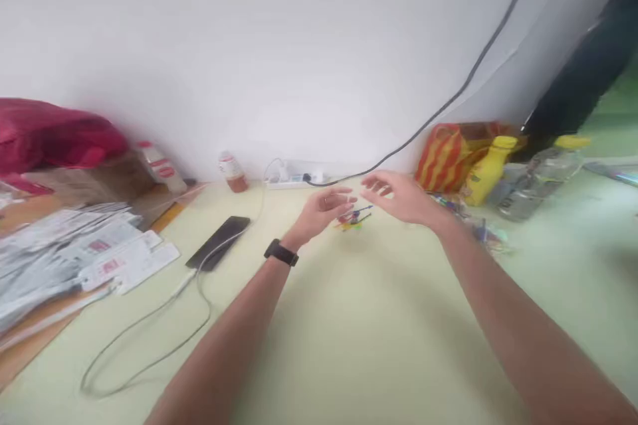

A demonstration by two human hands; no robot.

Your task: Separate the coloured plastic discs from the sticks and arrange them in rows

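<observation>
A pale wall (249, 66) fills the far side at 12 o'clock, meeting a light yellow-green tabletop (389, 345) that spreads toward 6. Reading the clock from the tabletop's middle, a red cloth (60, 133) and stacked packets (94, 246) sit around 9 to 10, a red-and-yellow striped bag (441, 159) at 2, with a yellow bottle (488, 172) just beside it. The left hand (321, 209) and right hand (401, 196) are both loosely open, fingers bent, facing each other. A black phone (218, 244) lies near 8, angled from 7 to 1. Smallest is a multicoloured piece (353, 218) on or just above the tabletop between the hands: its long axis runs roughly from 8 to 2, dark blue rods pointing between 2 and 3, yellow toward 6. Left fingertips overlap its edge; whether they touch, I cannot tell.
</observation>
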